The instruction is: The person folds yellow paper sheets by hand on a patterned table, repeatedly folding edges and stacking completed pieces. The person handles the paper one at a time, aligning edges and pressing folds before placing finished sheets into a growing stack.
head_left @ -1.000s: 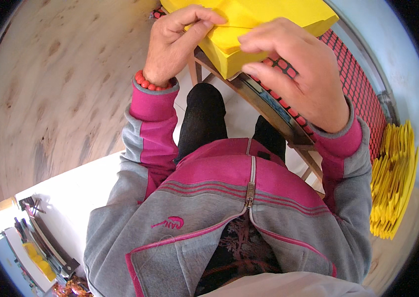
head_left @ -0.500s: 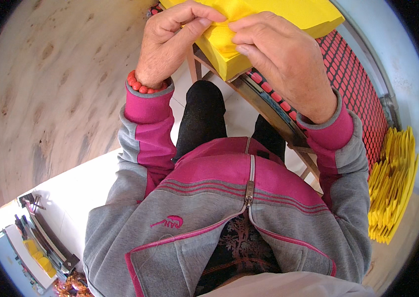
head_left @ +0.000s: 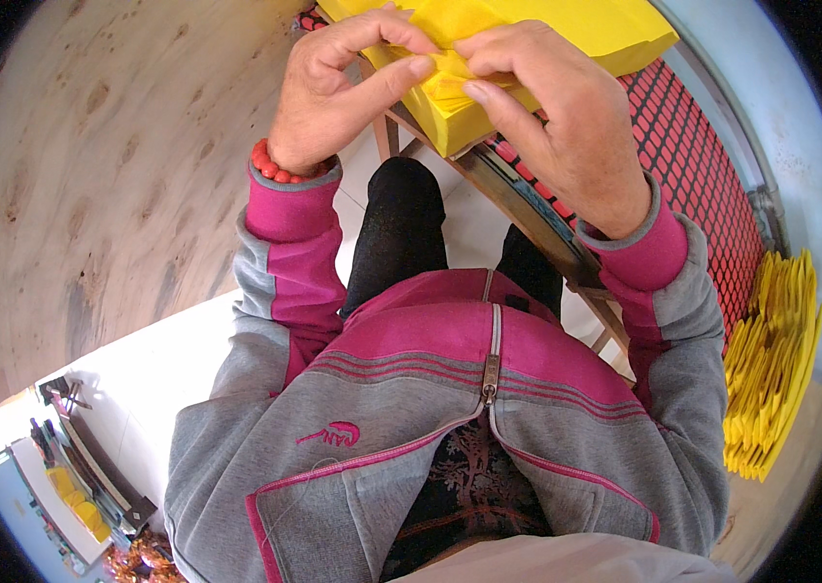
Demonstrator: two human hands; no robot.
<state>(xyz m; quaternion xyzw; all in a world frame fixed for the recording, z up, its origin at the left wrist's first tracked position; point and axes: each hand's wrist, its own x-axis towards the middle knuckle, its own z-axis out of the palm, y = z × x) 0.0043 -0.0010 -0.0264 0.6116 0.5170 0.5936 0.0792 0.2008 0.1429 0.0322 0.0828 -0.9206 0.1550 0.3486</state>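
At the top of the view a small folded piece of yellow paper (head_left: 447,82) lies between my two hands. My left hand (head_left: 328,92), with a red bead bracelet (head_left: 280,165) at the wrist, has its thumb and index finger closed on the left side of the piece. From the other side, my right hand (head_left: 566,117) pinches the paper between thumb and curled fingers. Beneath them is a thick stack of yellow sheets (head_left: 596,34), its near corner jutting past the table edge. The paper's exact folds are partly hidden by the fingers.
The stack rests on a wooden-framed table with a red and black patterned cover (head_left: 683,146). Many folded yellow papers (head_left: 769,379) stand bunched at the right. A large wooden board (head_left: 119,175) fills the left. My knees (head_left: 396,223) are close to the table frame.
My left thumb has shifted down and away from the index finger, and my right thumb and fingers have parted slightly. More of the folded paper shows between the hands.
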